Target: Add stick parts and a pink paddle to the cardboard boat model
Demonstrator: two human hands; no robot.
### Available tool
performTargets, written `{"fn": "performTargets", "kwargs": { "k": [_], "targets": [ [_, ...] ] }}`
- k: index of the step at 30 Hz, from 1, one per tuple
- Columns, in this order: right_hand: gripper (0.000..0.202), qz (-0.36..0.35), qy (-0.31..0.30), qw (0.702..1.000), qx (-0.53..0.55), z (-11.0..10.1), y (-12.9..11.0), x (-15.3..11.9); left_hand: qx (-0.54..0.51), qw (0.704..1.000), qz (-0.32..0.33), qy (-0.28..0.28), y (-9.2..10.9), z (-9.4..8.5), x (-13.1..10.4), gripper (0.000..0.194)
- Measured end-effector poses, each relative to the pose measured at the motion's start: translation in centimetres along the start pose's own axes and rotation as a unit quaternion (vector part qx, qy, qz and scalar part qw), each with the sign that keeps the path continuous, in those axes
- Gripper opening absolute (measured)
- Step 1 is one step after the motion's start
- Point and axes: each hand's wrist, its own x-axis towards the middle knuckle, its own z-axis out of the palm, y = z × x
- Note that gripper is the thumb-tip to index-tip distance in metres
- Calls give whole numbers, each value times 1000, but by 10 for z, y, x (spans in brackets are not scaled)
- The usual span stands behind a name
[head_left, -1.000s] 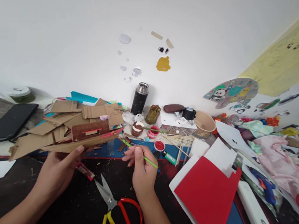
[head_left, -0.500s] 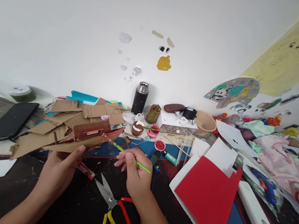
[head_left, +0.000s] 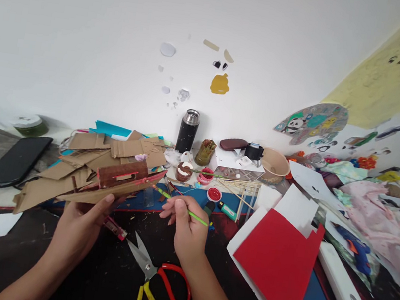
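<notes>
My left hand (head_left: 79,229) grips a cardboard boat model (head_left: 103,193) from below, thumb on its near side. The model carries a reddish-brown cabin (head_left: 121,174) and has pink-red paint along its right end. Pinched in my right hand (head_left: 187,223) is a thin green paintbrush (head_left: 195,216), its tip pointing left, close to the boat's right end. Beyond the hands stand an open pot of red paint (head_left: 214,195) and a brown-rimmed jar (head_left: 184,171). Scissors (head_left: 147,265) with red and yellow handles lie spread between my forearms.
Cardboard scraps (head_left: 49,172) are piled behind the boat, beside a black phone (head_left: 15,162). At the back stands a black flask (head_left: 188,132). Right of my right hand lie a folded red sheet (head_left: 277,262) and a white power strip (head_left: 340,279). Another person's fingers show at the right edge.
My right hand and the brush have moved right, taking the tip away from the cabin toward the boat's right end. The other person's hand has mostly left the view. My left hand is nearly still.
</notes>
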Motion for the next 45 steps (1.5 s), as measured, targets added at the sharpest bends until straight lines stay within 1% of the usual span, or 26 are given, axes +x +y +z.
{"fn": "performTargets", "kwargs": {
  "k": [3,5,11,18,23,28,34,39,45],
  "targets": [
    [55,4,18,1000,-4,-2,-1,2,-6,1000,3,-2,1,1,0,53],
    [56,4,19,1000,-7,-2,-1,2,-6,1000,6,2,2,3,-1,55],
    [53,-5,-11,1000,-9,4,0,-4,-3,1000,6,9,1,2,0,57],
    [47,-27,-37,999,-7,8,1,-8,11,1000,4,-16,-3,-3,0,51],
    [41,-53,-67,996,-10,10,-3,-11,28,1000,-7,-7,-3,-1,-1,55],
    [39,-61,-87,994,-6,12,-5,-13,26,1000,0,-14,-3,0,-1,55],
    [42,-51,-60,997,-15,9,1,-10,13,1000,-8,4,-1,1,-2,62],
    [43,-43,-47,998,-12,7,4,-8,-12,1000,-14,0,3,3,-3,66],
    [45,-25,-16,999,-13,4,4,-4,-27,1000,6,1,1,3,-2,56]
  ]
}}
